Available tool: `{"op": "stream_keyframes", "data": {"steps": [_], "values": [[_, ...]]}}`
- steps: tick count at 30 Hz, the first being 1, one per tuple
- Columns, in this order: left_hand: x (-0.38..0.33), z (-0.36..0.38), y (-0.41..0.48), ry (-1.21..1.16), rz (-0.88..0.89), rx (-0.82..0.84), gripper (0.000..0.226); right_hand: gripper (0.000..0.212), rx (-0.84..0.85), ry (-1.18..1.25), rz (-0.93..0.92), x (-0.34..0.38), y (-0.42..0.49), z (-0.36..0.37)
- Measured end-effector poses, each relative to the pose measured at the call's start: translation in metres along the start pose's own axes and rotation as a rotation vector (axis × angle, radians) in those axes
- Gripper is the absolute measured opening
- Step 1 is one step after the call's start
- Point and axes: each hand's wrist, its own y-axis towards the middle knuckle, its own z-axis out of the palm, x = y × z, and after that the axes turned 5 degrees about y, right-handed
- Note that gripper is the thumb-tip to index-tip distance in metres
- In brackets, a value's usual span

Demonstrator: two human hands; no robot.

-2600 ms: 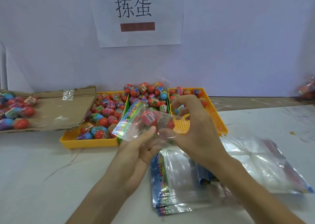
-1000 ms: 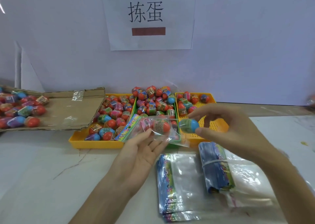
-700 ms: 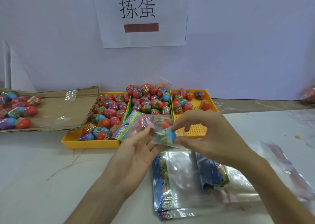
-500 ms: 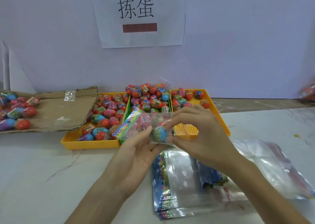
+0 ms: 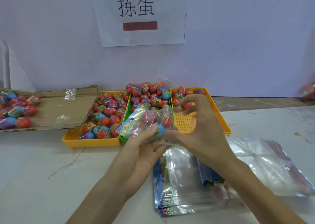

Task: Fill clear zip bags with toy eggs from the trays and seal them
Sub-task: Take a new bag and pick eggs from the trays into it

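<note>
A clear zip bag (image 5: 150, 120) with a colourful printed header lies in my left hand (image 5: 143, 148), fingers beneath it and thumb on top. Inside are a few toy eggs, among them a blue-ended egg (image 5: 160, 130) just within the bag's mouth. My right hand (image 5: 197, 130) hovers at the mouth, thumb touching the bag's edge, its loosely curled fingers raised apart from the thumb and holding nothing. Behind stand a yellow tray (image 5: 95, 143) full of eggs, a heaped green tray (image 5: 123, 139) and a mostly bare yellow tray (image 5: 221, 121).
A stack of empty zip bags (image 5: 173, 186) lies on the white table below my hands, with a banded bundle of bags (image 5: 208, 175) and a large clear plastic bag (image 5: 265, 164) beside it. Flattened cardboard (image 5: 59, 111) at left carries more loose eggs (image 5: 15, 111).
My right hand carried a blue-ended egg from the right tray to the bag's mouth, pushed it inside and let go. My left hand kept holding the bag.
</note>
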Motion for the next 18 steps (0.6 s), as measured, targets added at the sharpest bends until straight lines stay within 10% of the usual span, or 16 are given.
{"op": "stream_keyframes", "data": {"steps": [10, 18], "values": [[0.013, 0.003, 0.001, 0.06, -0.035, 0.038, 0.029, 0.069, 0.031, -0.07, 0.01, 0.008, -0.007, 0.012], [-0.002, 0.001, 0.003, -0.079, -0.025, -0.162, 0.043, 0.077, 0.476, 0.079, 0.18, -0.013, 0.013, -0.035]]}}
